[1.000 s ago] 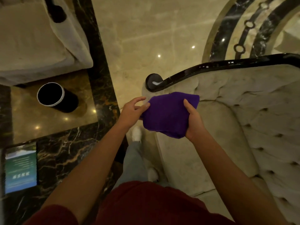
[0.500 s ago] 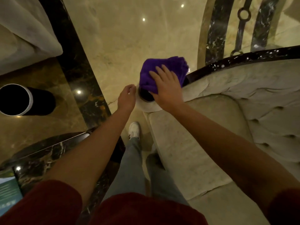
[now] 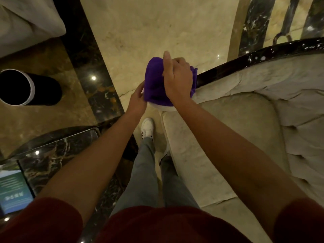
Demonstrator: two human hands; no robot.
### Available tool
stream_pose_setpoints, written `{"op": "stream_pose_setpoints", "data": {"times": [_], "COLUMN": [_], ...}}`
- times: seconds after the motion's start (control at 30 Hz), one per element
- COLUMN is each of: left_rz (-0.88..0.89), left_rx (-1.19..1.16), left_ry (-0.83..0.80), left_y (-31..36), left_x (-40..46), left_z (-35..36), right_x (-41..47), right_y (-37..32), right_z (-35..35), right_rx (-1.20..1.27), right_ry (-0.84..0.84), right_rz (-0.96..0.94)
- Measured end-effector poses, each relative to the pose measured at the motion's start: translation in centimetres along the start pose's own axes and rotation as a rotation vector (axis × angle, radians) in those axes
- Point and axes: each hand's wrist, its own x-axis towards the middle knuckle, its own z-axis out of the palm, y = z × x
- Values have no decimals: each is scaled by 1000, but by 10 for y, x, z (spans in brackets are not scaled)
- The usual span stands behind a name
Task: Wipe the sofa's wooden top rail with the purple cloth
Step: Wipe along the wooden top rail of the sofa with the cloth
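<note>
Purple cloth (image 3: 154, 81) draped over scroll end of glossy dark wooden top rail (image 3: 263, 57), 12 o'clock | right hand (image 3: 178, 81) grip clamps it for rubbing | left hand (image 3: 137, 100) pinches its 9 o'clock edge, steadying.

Dim, warm, floor glare (edges warped)

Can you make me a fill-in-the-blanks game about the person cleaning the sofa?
1. The cloth draped over the end of the rail is ____ in colour.
2. The right hand presses on top of the ____.
3. The round bin stands on the floor to the ____ of the hands.
4. The top rail is shiny and ____.

Missing words: purple; cloth; left; black
</note>
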Motion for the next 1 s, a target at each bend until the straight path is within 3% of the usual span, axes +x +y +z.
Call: {"op": "stream_pose_setpoints", "data": {"times": [0.13,0.27,0.37,0.47,0.57,0.63,0.73,0.83,1.0], "left_rz": [-60,87,198,485,641,518,441,462,572], "left_rx": [-170,86,252,682,932,898,905,926,824], "left_ry": [68,16,146,308,175,19,-43,-39,-13], "left_y": [-6,-15,-16,-14,-9,-7,-10,-11,-4], "left_x": [-5,-12,-14,-19,-14,-9,-5,-6,-7], "left_z": [11,5,1,-8,-2,10,13,9,-2], "right_x": [-5,-6,2,12,23,26,20,15,-2], "right_y": [25,61,72,78,86,85,66,53,44], "right_z": [4,-20,-43,-74,-109,-120,-99,-73,-32], "right_rx": [-522,-714,-826,-879,-897,-863,-726,-666,-829], "right_ry": [-122,-156,-158,-181,-159,-114,-167,-209,-198], "right_rz": [-270,-443,-492,-483,-436,-413,-447,-373,-383]}}
